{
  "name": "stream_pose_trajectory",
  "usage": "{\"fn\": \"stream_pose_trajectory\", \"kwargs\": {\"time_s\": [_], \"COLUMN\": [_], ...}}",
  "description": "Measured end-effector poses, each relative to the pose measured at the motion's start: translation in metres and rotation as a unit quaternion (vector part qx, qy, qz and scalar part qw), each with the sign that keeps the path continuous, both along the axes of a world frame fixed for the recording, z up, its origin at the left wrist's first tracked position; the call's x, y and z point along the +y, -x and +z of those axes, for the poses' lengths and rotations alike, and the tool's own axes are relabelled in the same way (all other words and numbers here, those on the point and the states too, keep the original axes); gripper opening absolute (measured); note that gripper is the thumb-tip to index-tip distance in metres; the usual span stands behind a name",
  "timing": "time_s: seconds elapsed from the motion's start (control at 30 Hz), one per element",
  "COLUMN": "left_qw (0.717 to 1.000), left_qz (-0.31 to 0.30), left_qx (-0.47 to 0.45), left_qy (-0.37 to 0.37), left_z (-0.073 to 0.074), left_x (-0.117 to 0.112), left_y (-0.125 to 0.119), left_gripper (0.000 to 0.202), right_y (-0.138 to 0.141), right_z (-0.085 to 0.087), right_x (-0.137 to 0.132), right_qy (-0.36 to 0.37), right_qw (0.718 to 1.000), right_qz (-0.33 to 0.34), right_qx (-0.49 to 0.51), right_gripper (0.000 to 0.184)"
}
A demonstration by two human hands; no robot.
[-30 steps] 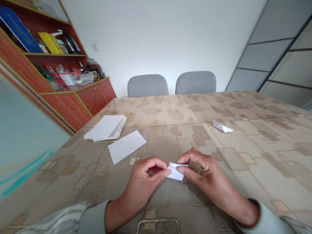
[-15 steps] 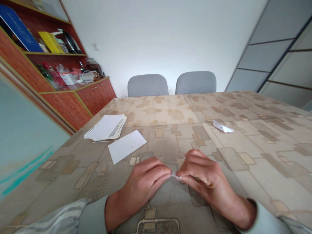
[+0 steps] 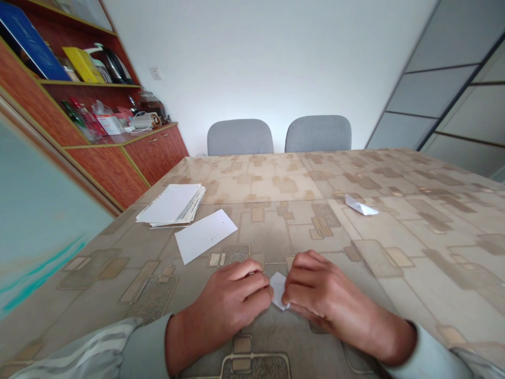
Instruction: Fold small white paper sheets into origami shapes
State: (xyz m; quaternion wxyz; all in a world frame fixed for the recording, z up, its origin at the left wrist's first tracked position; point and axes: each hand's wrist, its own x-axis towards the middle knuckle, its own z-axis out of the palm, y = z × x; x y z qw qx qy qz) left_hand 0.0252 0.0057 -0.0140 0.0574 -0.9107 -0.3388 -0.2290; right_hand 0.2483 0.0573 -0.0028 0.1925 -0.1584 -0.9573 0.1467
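A small folded piece of white paper (image 3: 278, 288) shows between my two hands, low over the near part of the table. My left hand (image 3: 236, 292) has its fingers curled together, the tips at the paper's left edge. From the other side my right hand (image 3: 319, 292) pinches the paper between thumb and fingers. Parts of the paper are hidden behind the fingers of both hands. Beyond my left hand lies a single white sheet (image 3: 206, 236), flat on the table, with a few small dark marks.
A stack of white paper (image 3: 171, 205) lies at the left, touching or nearly touching the single sheet. At the right rests a folded white paper piece (image 3: 360, 205). The patterned table (image 3: 292, 181) reaches back to two grey chairs (image 3: 240, 137). A wooden cabinet (image 3: 153, 155) stands left.
The paper between my hands has turned so that its white face shows larger. Both hands have come slightly lower and nearer to me.
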Motion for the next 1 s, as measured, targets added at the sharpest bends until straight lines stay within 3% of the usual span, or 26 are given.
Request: {"fn": "stream_pose_trajectory", "kwargs": {"time_s": [0.13, 0.23, 0.37, 0.57, 0.7, 0.9, 1.0], "left_qw": [0.999, 0.999, 0.998, 0.996, 0.996, 0.996, 0.994], "left_qz": [-0.014, 0.012, 0.034, 0.025, 0.028, -0.001, -0.014], "left_qx": [0.013, -0.002, 0.042, 0.076, 0.081, 0.083, 0.096], "left_qy": [0.039, 0.039, 0.023, 0.03, 0.021, 0.014, 0.052], "left_z": [-0.001, -0.002, -0.006, -0.008, -0.008, 0.002, 0.008], "left_x": [-0.009, -0.011, -0.011, -0.014, -0.017, -0.016, -0.013], "left_y": [0.002, 0.001, -0.001, 0.002, 0.005, 0.005, 0.002], "left_gripper": [0.024, 0.025, 0.021, 0.021, 0.022, 0.03, 0.03], "right_y": [-0.001, 0.0, 0.004, 0.008, 0.008, 0.009, 0.01], "right_z": [0.003, 0.006, 0.001, -0.007, -0.004, -0.001, -0.003], "right_x": [-0.001, 0.0, 0.0, -0.004, -0.004, -0.004, -0.005], "right_qy": [0.055, 0.091, 0.112, 0.05, 0.008, -0.023, -0.071], "right_qw": [0.997, 0.995, 0.993, 0.994, 0.995, 0.993, 0.989], "right_qz": [0.021, 0.015, -0.007, -0.069, -0.066, -0.082, -0.082], "right_qx": [-0.052, -0.05, -0.033, -0.063, -0.079, -0.083, -0.096], "right_gripper": [0.01, 0.007, 0.018, 0.014, 0.014, 0.011, 0.013]}}
